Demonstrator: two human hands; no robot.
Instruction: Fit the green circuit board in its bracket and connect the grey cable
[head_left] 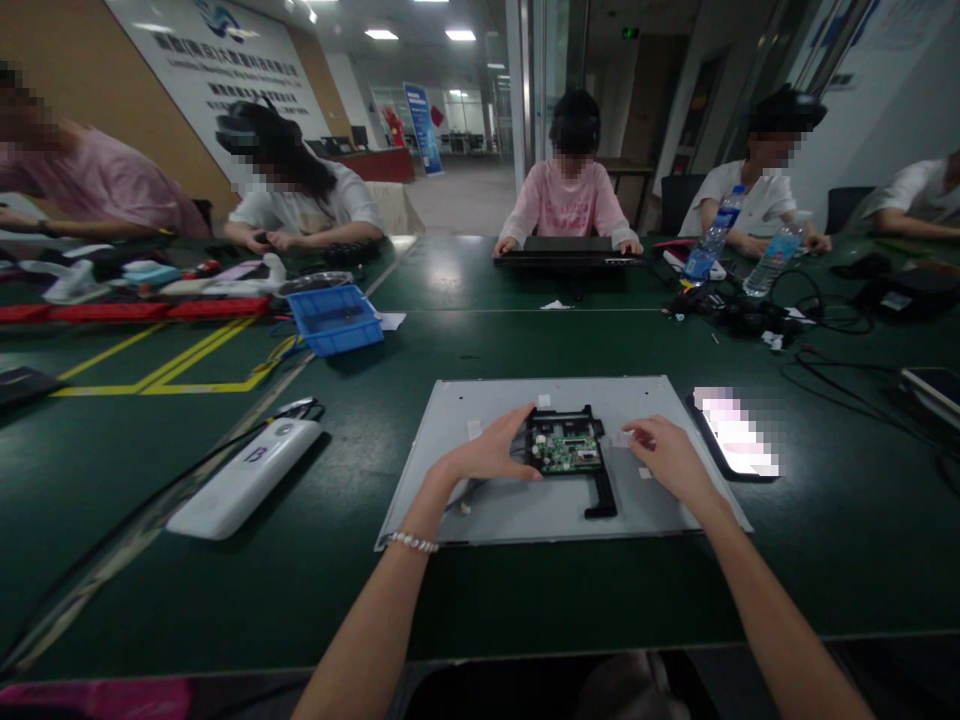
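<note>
A flat grey panel (487, 510) lies on the table in front of me. On it sits a black plastic frame (602, 490) with a green circuit board (562, 452) inside and an arm sticking out toward me. My left hand (491, 447) holds the frame's left side, fingers by the upper edge and thumb by the lower one. Just right of the frame, my right hand (664, 455) is closed in a pinch over the panel. A pale, clear patch (621, 439) shows at its fingertips; whether it is held I cannot tell. A wire (465, 495) runs out below my left hand.
Left of the panel lies a white power bank (247, 480) with a cable. A phone (735, 435) lies against the right side. Farther off are a blue basket (337, 320), two water bottles (712, 235) and tangled black cables (750, 315). Several people sit across the table.
</note>
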